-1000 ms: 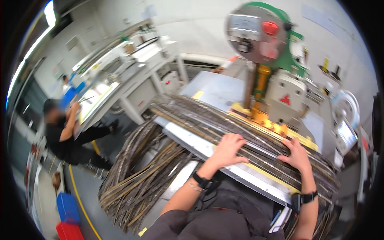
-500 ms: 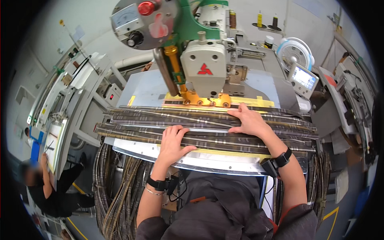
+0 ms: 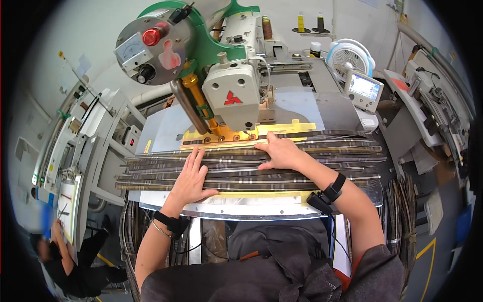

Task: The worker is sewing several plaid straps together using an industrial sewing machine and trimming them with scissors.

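Long, thin dark-brown patterned strips (image 3: 241, 178) lie in layers across the work plate, running left to right before an industrial sewing machine (image 3: 229, 95). My left hand (image 3: 190, 182) rests palm down on them, fingers stretched toward the far strips and thumb out to the side. Right of the machine's gold clamp (image 3: 229, 138), my right hand (image 3: 282, 153) touches the strips with index finger and thumb spread. Its index fingertip is at the farthest strip (image 3: 327, 134), which runs in beside the clamp over yellow tape. The rest of its fingers are partly hidden.
The plate's metal front edge (image 3: 241, 210) is near my body. Bundles of strips (image 3: 400, 221) hang below at both sides. A control screen (image 3: 364, 90) and a white-blue fan (image 3: 350, 60) stand at the right back. A co-worker (image 3: 65, 256) sits at far left.
The whole view has shifted, with the machine now farther left in it. My left hand has reached farther forward over the strips. My right hand stays beside the clamp.
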Tool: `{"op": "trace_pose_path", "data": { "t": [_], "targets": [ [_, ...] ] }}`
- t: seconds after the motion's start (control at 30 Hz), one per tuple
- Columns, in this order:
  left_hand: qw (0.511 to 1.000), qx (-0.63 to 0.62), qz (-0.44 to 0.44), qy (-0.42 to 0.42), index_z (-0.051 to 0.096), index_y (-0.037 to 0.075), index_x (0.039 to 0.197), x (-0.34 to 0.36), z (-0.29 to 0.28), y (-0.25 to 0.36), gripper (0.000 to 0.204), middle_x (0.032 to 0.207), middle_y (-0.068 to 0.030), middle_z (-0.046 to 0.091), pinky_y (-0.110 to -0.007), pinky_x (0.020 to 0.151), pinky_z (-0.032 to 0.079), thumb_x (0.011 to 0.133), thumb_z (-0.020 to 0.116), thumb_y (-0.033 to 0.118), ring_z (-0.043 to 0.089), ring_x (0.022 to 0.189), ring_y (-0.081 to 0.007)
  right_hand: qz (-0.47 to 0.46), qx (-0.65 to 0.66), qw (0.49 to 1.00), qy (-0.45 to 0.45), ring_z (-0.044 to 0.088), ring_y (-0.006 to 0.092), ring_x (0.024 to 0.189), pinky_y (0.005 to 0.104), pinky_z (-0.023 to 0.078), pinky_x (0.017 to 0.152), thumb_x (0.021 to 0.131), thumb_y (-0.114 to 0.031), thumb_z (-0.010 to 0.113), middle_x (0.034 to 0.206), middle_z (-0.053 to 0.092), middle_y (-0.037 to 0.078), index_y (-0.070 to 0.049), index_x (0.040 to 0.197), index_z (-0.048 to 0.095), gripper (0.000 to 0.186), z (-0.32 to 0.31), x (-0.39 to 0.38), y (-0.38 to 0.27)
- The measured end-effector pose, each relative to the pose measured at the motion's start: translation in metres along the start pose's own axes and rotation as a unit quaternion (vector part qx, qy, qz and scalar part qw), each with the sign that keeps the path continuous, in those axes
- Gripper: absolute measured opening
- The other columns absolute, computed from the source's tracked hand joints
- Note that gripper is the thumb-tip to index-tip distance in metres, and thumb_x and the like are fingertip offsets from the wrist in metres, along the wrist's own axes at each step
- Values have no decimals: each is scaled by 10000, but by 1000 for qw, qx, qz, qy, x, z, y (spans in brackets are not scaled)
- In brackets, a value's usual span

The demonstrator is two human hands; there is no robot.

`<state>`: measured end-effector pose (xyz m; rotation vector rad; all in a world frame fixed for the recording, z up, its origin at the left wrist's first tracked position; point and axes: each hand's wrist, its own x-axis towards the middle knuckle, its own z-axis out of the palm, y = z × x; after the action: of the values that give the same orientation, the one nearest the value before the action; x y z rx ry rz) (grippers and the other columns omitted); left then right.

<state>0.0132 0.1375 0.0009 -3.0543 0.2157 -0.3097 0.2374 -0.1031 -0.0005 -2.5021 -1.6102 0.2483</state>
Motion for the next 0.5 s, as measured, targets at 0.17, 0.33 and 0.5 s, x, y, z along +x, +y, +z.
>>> {"op": "trace_pose_path", "data": {
  "t": [0.17,0.33,0.5],
  "targets": [
    [995,-96,17,-12,475,-71,965,8,15,-12,773,1470,-369,274,-568,1150,192,680,731,600,244,1378,-532,-26,12,999,36,666,390,951,462,545,807,708,-615,737,1270,488,301,-194,1255,606,703,11,4,3],
    [995,-96,-11,8,441,-45,959,-5,10,-8,699,1503,-332,259,-595,1156,135,697,728,536,217,1408,-499,-30,15,998,56,659,367,917,450,550,761,708,-578,757,1201,501,241,-181,1283,591,718,14,14,-9],
    [994,-98,-51,-7,427,-35,967,-1,16,2,668,1520,-314,248,-580,1168,94,735,679,538,197,1426,-477,-16,27,998,62,663,343,927,425,550,733,697,-529,787,1189,505,237,-153,1264,611,703,12,8,-5]
  ]
}}
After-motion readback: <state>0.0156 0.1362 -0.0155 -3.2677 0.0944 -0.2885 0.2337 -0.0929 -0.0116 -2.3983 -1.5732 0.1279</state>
